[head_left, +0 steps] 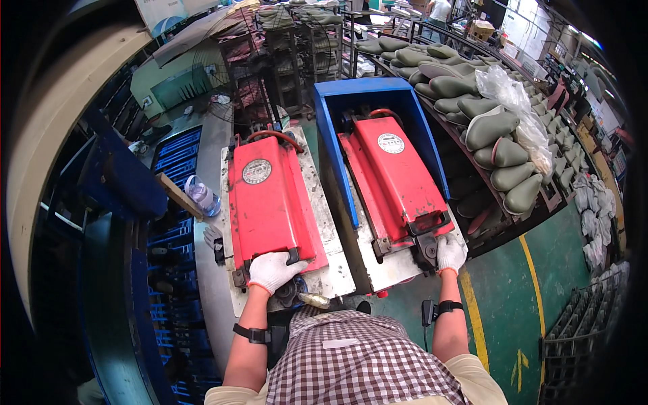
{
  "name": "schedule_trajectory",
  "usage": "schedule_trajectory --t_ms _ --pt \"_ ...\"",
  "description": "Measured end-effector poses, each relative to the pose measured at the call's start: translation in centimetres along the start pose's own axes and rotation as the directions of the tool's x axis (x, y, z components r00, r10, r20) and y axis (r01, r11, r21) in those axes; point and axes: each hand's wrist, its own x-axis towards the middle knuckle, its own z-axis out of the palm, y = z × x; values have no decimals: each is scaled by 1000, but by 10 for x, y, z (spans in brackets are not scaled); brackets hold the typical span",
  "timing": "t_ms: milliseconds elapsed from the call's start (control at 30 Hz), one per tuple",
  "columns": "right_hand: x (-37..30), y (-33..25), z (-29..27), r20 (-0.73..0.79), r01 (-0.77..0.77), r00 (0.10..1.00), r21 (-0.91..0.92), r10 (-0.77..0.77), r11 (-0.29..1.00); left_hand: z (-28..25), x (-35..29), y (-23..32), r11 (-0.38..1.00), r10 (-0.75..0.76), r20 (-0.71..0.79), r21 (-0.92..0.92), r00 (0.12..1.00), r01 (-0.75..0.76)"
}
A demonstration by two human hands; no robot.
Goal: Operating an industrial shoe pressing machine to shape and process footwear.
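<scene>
Two red metal press covers stand side by side in front of me. My left hand [273,271], in a white knitted glove, is closed at the front edge of the left red cover [266,196], on its black handle [293,256]. Its thumb points right. In a matching glove, my right hand [451,254] has its fingers bent at the front right corner of the right press, beside a black metal latch [426,249]; what they hold is hidden. The right red cover [398,169] sits inside a blue metal hood [364,88]. Both covers look lowered.
A rack of olive-green shoe-shaped pieces [494,128] stands at the right, with clear plastic film [509,98] on it. Left of the presses are a plastic bottle [202,196] and blue slatted racking [177,158]. A wire-guarded fan [256,61] stands behind.
</scene>
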Motion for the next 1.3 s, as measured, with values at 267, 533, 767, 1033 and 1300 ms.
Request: schedule_trajectory --t_ms 267,533,767,1033,1300 --pt "0 0 0 10 -12 1000 9 12 1000 0 0 2 1000 -13 -18 14 1000 14" --pt "-2 -4 -4 36 -44 998 10 44 999 5 0 -2 1000 5 -47 23 999 -4" --pt "3 9 6 -2 8 1000 76 -8 997 7 0 -1 1000 26 -81 13 996 -25" --pt "-72 -32 12 -183 261 965 744 -188 616 8 1 -5 997 79 -98 29 992 -77" --pt "-172 -158 18 708 224 86 672 -701 706 12 -1 -12 985 167 -126 71 978 -159"
